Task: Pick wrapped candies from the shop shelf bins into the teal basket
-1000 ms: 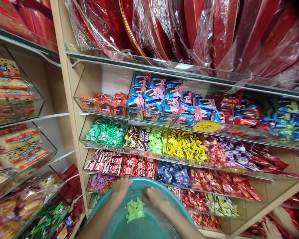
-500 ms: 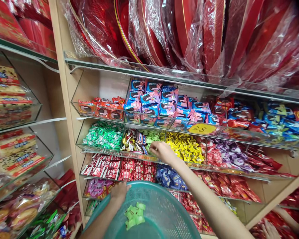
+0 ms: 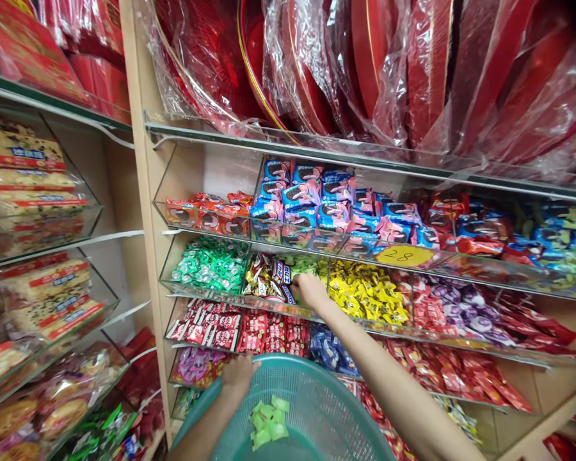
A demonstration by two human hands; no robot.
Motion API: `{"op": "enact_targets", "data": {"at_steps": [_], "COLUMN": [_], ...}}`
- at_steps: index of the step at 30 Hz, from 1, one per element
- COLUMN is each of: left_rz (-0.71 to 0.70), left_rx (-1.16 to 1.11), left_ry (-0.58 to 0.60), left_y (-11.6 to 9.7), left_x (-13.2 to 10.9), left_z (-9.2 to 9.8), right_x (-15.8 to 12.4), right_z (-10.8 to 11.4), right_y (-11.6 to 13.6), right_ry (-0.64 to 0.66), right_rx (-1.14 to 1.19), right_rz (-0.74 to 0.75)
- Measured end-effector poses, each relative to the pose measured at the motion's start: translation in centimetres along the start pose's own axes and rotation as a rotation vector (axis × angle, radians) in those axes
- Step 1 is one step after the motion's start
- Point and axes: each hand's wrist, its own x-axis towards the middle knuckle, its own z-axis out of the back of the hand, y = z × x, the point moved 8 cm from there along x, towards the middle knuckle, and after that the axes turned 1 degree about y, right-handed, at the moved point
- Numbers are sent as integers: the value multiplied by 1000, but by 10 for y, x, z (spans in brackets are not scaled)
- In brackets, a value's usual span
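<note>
My left hand (image 3: 239,376) is closed over the far rim of a green plastic basket (image 3: 333,384). Several light green wrapped candies (image 3: 269,421) lie in a small pile at its bottom. Across the basket, my right hand (image 3: 311,291) reaches into a shelf compartment of light green candies (image 3: 303,264). Its fingers are bunched and point down; their tips and anything between them are hidden. Just left of that hand are Snickers bars (image 3: 282,272) and other brown and gold wrapped sweets. Yellow wrapped candies (image 3: 367,294) fill the compartment to its right.
Clear dividers and front panels edge the shelves. Green candies (image 3: 211,266) lie at the left, blue biscuit packs (image 3: 300,192) above, red packets (image 3: 273,333) below. A yellow price tag (image 3: 406,256) reads 28. Plastic-wrapped red items (image 3: 365,64) overhang the top. Packaged bread (image 3: 24,153) stands left.
The view has turned slightly left, so the shelves appear farther right. My right hand stays at the light green candies, its fingers more bunched. Another person's hand at the lower right has left view.
</note>
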Motion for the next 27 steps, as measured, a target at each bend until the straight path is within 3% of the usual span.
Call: {"op": "enact_targets", "data": {"at_steps": [9, 12, 16, 19, 22, 25, 27], "left_rz": [-4, -6, -3, 1, 6, -6, -19], "left_rx": [-9, -33, -40, -41, -24, 5, 10], "left_ry": [-3, 5, 11, 8, 23, 29, 24], "left_y": [-2, -2, -2, -3, -3, -5, -6], "left_x": [-3, -2, -3, -4, -4, -3, -3], "left_z": [3, 2, 1, 2, 2, 2, 3], "right_x": [-10, -16, -40, -64, -84, -100, -109], "right_z": [8, 20, 51, 58, 20, -64, -128], "right_y": [-12, -18, -16, 4, 38, 66, 69], "right_ry": [-67, -110, -240, -268, -88, 234, 426], "right_rx": [8, 57, 219, 462, 691, 820, 869], "right_rz": [-29, -53, -37, 100, 307, 383, 262]}}
